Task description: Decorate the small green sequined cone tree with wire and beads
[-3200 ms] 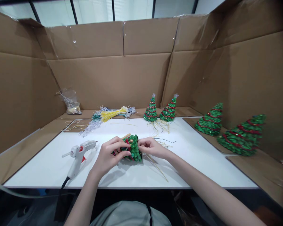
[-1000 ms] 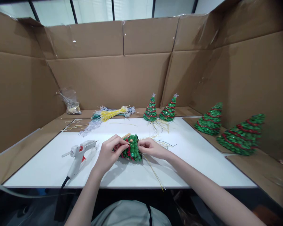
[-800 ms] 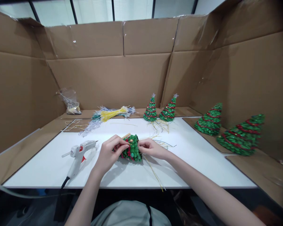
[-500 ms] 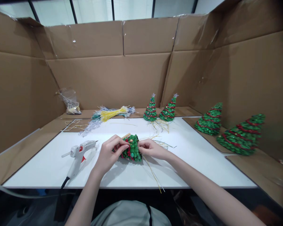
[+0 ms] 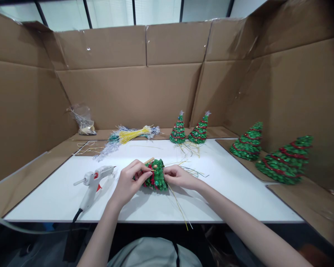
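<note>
A small green tinsel Christmas tree [image 5: 159,177] with red garland and little coloured beads lies on its side between my hands, its wide base toward the right. My left hand [image 5: 134,178] is closed around its narrower end, thumb and forefinger pinched at a tiny yellowish piece by the garland. At the base, my right hand [image 5: 178,175] has its fingers pressed together where thin wire stems [image 5: 178,205] come out; its fingertips are partly hidden. Some stems hang down over the table's front edge, others stretch right behind the hand. A tan stick [image 5: 149,161] shows behind the tree.
A white glue gun [image 5: 93,185] lies at left on the white table [image 5: 228,200]. Behind are bundled yellow and silver stems [image 5: 133,135] and a clear plastic bag [image 5: 83,119]. Two star-topped trees [image 5: 178,129] stand at the back, two larger trees [image 5: 286,161] at right. Cardboard walls [image 5: 114,89] surround everything.
The hands and tree hold nearly the same position. The loose ends of the hanging stems have shifted slightly left; the whole view has moved a touch.
</note>
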The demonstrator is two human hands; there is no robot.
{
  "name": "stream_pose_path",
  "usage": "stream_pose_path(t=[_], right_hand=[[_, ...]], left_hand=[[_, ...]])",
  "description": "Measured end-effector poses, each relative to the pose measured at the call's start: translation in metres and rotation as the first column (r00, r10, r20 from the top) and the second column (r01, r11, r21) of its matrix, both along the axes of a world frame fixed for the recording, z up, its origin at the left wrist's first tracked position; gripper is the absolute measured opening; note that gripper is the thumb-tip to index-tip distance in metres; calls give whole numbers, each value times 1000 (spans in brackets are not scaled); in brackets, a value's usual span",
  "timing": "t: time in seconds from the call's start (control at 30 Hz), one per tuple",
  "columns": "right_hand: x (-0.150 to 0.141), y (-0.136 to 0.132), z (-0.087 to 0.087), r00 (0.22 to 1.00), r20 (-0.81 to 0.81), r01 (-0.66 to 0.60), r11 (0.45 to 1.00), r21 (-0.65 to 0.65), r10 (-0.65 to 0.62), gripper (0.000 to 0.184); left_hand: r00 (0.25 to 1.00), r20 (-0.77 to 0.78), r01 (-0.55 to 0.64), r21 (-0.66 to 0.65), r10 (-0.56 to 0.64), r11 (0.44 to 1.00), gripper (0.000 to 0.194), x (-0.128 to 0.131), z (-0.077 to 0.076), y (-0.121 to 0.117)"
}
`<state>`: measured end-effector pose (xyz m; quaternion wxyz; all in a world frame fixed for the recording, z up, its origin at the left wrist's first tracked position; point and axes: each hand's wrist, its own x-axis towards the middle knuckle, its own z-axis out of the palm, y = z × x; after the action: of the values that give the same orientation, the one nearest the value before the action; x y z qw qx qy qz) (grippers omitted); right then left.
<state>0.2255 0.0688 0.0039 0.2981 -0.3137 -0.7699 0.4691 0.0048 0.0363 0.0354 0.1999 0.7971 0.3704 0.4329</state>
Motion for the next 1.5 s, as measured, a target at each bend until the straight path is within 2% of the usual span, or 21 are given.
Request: stream_pose_path(t=[0.87,1.2,1.5], right_hand=[[-1,-1,0,1000,9,6,1000,7,-6,21],[-2,-3,4,1000,29,11,1000,8,-12,27],[-2,-2,-1,999,34,-4,1000,15,3,21]], left_hand=[[1000,3,2,-13,-2,1000,12,-1,1,-1],[1000,5,4,-18,-4,1000,13,-1,1,-2],[1000,-9,5,-28,-5,1000,14,-1,1,-2]])
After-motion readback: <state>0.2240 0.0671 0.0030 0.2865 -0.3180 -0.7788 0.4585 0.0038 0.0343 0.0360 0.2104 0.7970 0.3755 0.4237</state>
